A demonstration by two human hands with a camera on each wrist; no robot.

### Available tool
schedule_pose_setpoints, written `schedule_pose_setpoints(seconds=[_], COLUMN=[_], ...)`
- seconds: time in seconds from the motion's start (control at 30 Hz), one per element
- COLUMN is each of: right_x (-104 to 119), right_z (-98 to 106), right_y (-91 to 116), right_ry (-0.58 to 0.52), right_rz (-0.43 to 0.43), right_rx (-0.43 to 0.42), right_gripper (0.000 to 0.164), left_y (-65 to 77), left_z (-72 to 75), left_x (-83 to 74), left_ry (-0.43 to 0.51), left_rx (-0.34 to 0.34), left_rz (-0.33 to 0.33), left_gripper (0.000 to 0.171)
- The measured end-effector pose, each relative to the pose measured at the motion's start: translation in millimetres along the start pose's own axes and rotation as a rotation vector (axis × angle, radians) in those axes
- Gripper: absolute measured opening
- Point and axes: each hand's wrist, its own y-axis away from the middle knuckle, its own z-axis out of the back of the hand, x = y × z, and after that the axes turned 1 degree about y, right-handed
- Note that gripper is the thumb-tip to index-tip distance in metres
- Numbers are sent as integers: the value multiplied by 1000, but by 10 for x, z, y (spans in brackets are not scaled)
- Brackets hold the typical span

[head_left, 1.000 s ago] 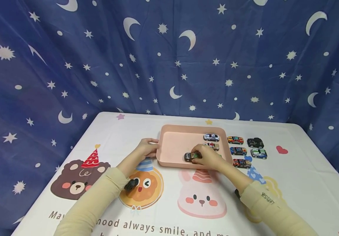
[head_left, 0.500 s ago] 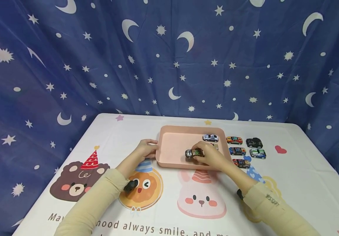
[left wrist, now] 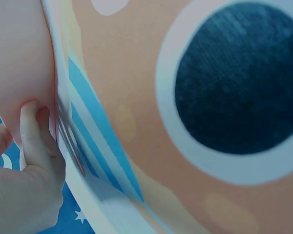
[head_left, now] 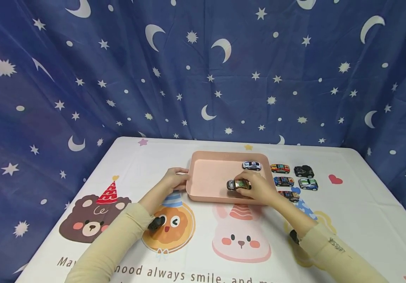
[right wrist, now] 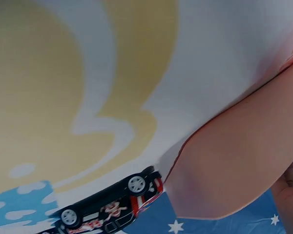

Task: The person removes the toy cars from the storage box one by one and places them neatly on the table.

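Observation:
My right hand (head_left: 258, 188) pinches a dark toy car (head_left: 240, 184) with a silvery front and green-orange markings, over the right half of the pink tray (head_left: 206, 173). At the right edge of the right wrist view only part of that hand shows. A white toy car (head_left: 251, 165) sits in the tray's back right; another beside it is mostly hidden behind my right hand. My left hand (head_left: 174, 179) holds the tray's left side. In the left wrist view its fingertips (left wrist: 30, 108) press on the tray's outer wall (left wrist: 24, 53).
Right of the tray stand more toy cars: a red-yellow one (head_left: 280, 168), a blue one (head_left: 284, 181), a black-red one (head_left: 289, 195), a black one (head_left: 304, 171) and a white-green one (head_left: 308, 184). A starry blue curtain (head_left: 174, 70) hangs behind the printed tablecloth (head_left: 146, 161).
My right hand has moved slightly to the right with the dark toy car, covering more of the car behind it. The left hand keeps its place at the tray.

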Motion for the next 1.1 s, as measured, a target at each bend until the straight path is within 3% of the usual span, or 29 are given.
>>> schedule_pose_setpoints(seconds=[0.27,0.77,1.1], right_x=[-41,-132,-250], right_z=[77,295,402], right_y=[53,277,532], right_ry=[-8,22,14], right_rz=[23,-14,-28], right_rx=[12,74,29], right_gripper=[27,29,30], left_y=[-1,-11,-17], left_z=[8,-5,-1], left_x=[-4,-14,14], left_ry=[-3,-2,0], left_rx=[-11,-5,-17], left_rz=[6,7,-2], left_gripper=[39,39,38])
